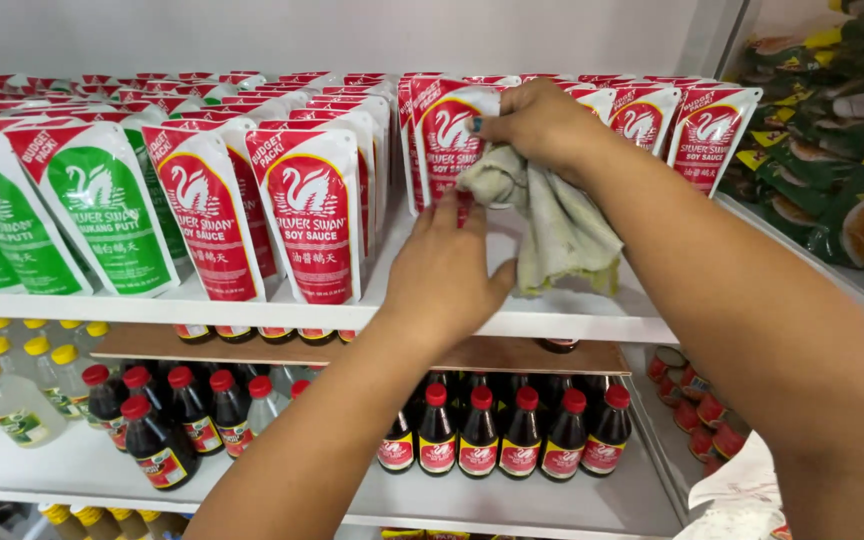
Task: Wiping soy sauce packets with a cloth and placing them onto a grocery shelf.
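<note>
Wiping was the step in hand, by the look of it: the right hand (540, 122) pinched a pale cloth (552, 225) against the front of a red-and-white sauce pouch (449, 135) standing at the head of its row on the white upper shelf (572, 322). The left hand (444, 275) lay mostly open, fingers reaching to the foot of that same pouch, touching or nearly so. Green-and-white pouches (102, 215) stood well to the left; dark bottles (480, 435) with red caps lined the shelf below. The next move probably called for a firmer steadying grip on the pouch.
</note>
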